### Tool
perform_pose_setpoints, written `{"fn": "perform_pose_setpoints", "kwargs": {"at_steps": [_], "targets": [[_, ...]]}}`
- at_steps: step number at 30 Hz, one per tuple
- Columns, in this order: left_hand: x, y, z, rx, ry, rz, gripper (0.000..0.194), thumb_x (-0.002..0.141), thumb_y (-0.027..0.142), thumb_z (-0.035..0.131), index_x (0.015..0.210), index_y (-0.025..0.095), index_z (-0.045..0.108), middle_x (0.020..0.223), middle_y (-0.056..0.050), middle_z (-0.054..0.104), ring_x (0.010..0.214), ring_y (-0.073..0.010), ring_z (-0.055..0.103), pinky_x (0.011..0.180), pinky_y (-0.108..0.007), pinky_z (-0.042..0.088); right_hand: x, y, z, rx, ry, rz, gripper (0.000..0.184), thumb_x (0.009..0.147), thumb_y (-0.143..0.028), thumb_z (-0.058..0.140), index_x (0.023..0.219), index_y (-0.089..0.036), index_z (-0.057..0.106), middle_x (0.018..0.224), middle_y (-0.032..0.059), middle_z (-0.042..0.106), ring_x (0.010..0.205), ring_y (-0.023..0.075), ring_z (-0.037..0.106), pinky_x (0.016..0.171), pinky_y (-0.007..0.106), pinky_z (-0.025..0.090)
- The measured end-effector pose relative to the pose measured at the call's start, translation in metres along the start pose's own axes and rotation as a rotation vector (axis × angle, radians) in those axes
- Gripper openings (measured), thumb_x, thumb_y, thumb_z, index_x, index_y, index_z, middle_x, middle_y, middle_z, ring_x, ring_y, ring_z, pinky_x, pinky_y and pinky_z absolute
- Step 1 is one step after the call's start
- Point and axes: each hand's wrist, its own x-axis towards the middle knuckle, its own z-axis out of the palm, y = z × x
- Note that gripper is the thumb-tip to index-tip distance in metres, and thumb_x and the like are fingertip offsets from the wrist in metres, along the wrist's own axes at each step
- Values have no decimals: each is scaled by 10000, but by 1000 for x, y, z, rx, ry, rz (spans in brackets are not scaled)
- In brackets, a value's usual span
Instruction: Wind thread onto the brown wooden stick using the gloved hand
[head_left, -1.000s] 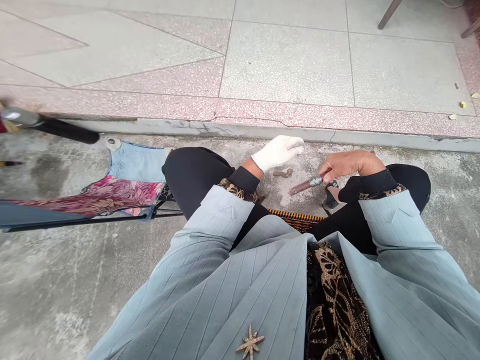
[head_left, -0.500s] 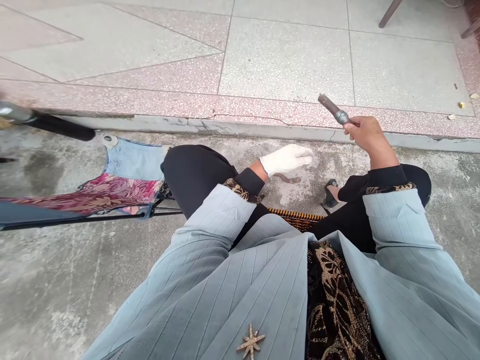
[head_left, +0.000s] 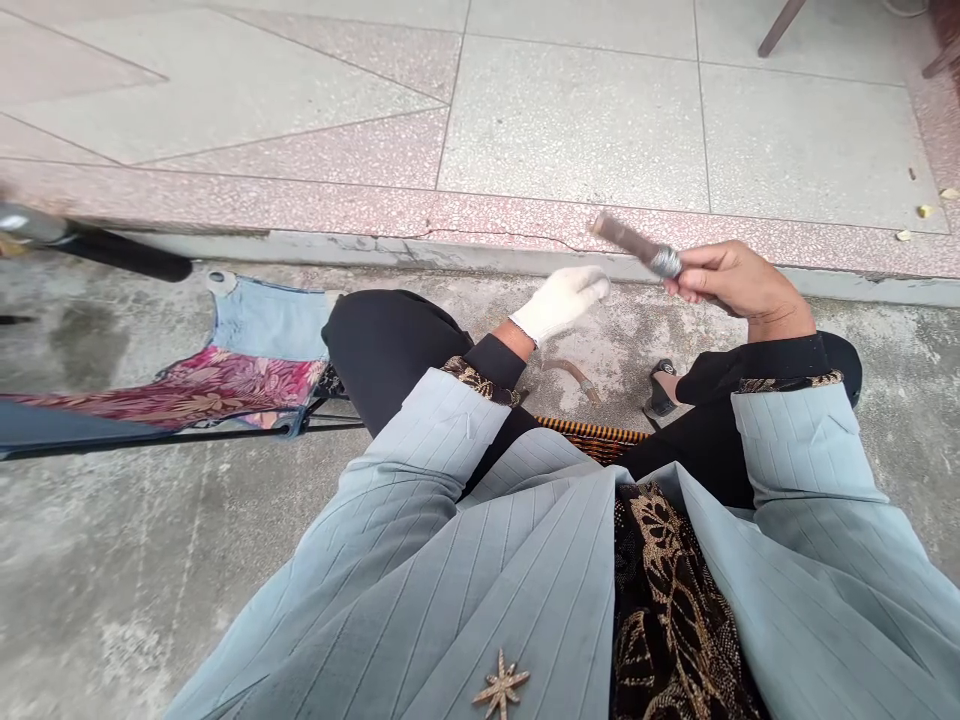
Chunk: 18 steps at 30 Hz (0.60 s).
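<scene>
My right hand (head_left: pixel 731 280), bare, is closed around the near end of a brown stick (head_left: pixel 626 238). A band of silvery wire (head_left: pixel 665 261) is wound round the stick just beyond my fingers. The stick points up and left, past my left hand. My left hand (head_left: pixel 564 303) wears a white knitted glove with its fingers curled together; whatever they hold is hidden. Below the glove shows a thin curved brown piece (head_left: pixel 571 370) with a greyish end. I cannot tell whether it lies on the concrete or hangs above it.
A low step (head_left: pixel 510 255) of pinkish terrazzo runs across in front of my knees. On the left stand a folding fabric seat (head_left: pixel 270 320) and a dark tube (head_left: pixel 124 250). A woven rim (head_left: pixel 592 438) shows between my legs. Furniture legs (head_left: pixel 780 25) stand at the upper right.
The stick has swung left and down, its far end now nearer the glove. My left hand has shifted slightly left and up. The curved brown piece has moved lower and turned.
</scene>
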Motion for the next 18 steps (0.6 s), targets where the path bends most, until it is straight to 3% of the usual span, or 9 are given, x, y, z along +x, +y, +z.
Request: {"fn": "perform_pose_setpoints", "kwargs": {"at_steps": [1, 3, 5, 7, 9, 11, 13, 15, 18], "targets": [[-1, 2, 5, -15, -73, 28, 312, 922, 331, 421, 894, 130, 658, 826, -28, 646, 756, -145, 549, 758, -276, 414, 1, 1, -1, 15, 155, 2, 309, 802, -478, 693, 859, -176, 726, 743, 20, 626, 600, 112, 470, 577, 259, 369], [-3, 8, 12, -17, -209, 107, 308, 919, 348, 435, 878, 137, 656, 791, -15, 630, 730, -140, 537, 732, -271, 403, 7, 8, 0, -97, 336, 79, 271, 822, -431, 666, 848, -166, 720, 687, 18, 590, 588, 120, 469, 573, 265, 359], [-5, 11, 13, 9, -254, 150, 300, 915, 345, 441, 843, 142, 650, 758, -8, 613, 711, -139, 529, 705, -268, 386, 14, 18, 2, -366, 338, 217, 224, 826, -358, 651, 870, -156, 738, 653, 18, 574, 607, 138, 488, 592, 279, 354], [-6, 10, 10, 37, -245, 152, 285, 905, 329, 454, 800, 144, 643, 714, -2, 590, 680, -135, 512, 674, -266, 363, 20, 24, 5, -613, 167, 345, 187, 819, -296, 642, 880, -164, 759, 660, 23, 594, 639, 154, 512, 616, 291, 355], [-6, 8, 4, 41, -245, 151, 260, 888, 309, 483, 756, 143, 635, 672, 7, 561, 643, -124, 483, 650, -264, 342, 20, 25, 6, -690, -164, 414, 167, 806, -281, 647, 849, -180, 772, 668, 21, 619, 645, 155, 524, 625, 291, 364], [-5, 5, 0, -5, -238, 146, 233, 868, 289, 520, 725, 141, 628, 650, 13, 542, 624, -114, 460, 643, -260, 336, 17, 20, 7, -583, -521, 383, 180, 797, -323, 664, 833, -190, 779, 668, 11, 632, 634, 147, 527, 626, 284, 381], [-5, 6, 0, -131, -225, 136, 192, 855, 277, 562, 751, 137, 643, 680, 9, 563, 644, -108, 473, 662, -254, 354, 11, 13, 6, -382, -701, 273, 253, 790, -401, 682, 891, -194, 785, 708, 3, 652, 640, 138, 530, 637, 278, 403], [-4, 8, 4, -329, -180, 95, 157, 858, 277, 593, 845, 138, 665, 708, 3, 581, 650, -101, 488, 662, -248, 372, 7, 8, 6, -194, -609, 160, 345, 777, -456, 697, 979, -188, 778, 778, 6, 668, 650, 127, 526, 644, 273, 415], [-4, 14, 17, -670, -27, -45, 245, 887, 359, 625, 1012, 148, 638, 628, 33, 507, 533, -72, 408, 563, -232, 333, 10, 11, 11, -62, -168, 38, 392, 803, -464, 674, 1034, -159, 756, 801, 17, 653, 615, 108, 480, 605, 264, 391]]}}
